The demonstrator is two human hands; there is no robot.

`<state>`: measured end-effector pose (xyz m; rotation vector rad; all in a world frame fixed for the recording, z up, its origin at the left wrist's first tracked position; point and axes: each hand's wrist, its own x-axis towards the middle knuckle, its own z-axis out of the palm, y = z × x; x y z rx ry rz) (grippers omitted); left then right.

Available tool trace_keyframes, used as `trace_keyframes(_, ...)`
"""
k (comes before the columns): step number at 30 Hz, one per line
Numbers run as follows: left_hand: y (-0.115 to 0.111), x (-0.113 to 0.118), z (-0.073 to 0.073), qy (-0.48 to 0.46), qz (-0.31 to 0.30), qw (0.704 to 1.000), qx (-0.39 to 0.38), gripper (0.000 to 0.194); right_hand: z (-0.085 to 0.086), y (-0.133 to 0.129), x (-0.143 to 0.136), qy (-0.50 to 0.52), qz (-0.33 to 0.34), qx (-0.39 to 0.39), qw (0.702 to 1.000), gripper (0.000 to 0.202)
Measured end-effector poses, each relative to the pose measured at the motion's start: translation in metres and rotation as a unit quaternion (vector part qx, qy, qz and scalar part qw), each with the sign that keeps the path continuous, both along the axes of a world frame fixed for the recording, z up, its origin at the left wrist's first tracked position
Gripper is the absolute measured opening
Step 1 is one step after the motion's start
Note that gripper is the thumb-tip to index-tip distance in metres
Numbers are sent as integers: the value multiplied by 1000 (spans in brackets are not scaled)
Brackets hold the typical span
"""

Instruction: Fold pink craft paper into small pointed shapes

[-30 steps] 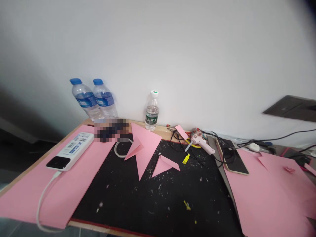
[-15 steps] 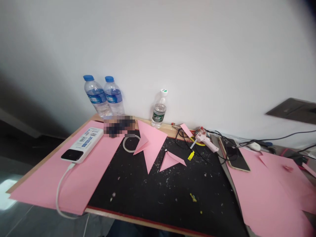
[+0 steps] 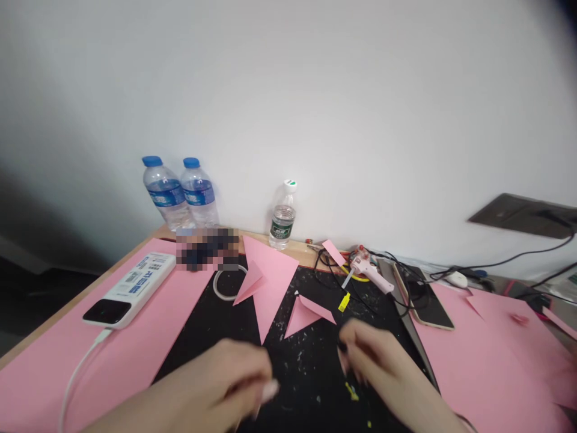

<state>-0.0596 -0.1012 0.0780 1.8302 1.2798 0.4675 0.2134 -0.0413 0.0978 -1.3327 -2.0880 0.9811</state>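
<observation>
The left hand [image 3: 238,373] and right hand [image 3: 372,355] curl loosely over a black surface [image 3: 306,376], too blurred to tell whether their fingertips meet. Just beyond and between them lies a small folded pink paper [image 3: 300,319]; a pink sheet [image 3: 273,282] is past the left, a glue gun [image 3: 372,273] past the right.

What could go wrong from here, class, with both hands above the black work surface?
The right hand could crush or shift the small folded pink paper just beyond it.
The glue gun, if hot (the picture cannot show that), might burn on contact.
The left hand, swinging outward, might snag the white cable and drag the power bank.
</observation>
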Motion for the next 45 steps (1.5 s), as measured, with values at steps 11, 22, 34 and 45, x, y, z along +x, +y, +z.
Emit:
trace_keyframes(11,124,68,-63,-19,33,978,204,29,-92,74,-35,-92,13,141,986,10)
trace_keyframes(22,122,63,-67,-106,7,983,148,20,-98,71,-34,51,-40,73,995,9)
trace_keyframes(34,122,59,-66,-169,111,966,164,20,-84,69,-31,139,-61,-1,988,23)
trace_keyframes(45,121,62,-65,-193,84,967,142,18,-85,64,-32,145,-88,-39,985,15)
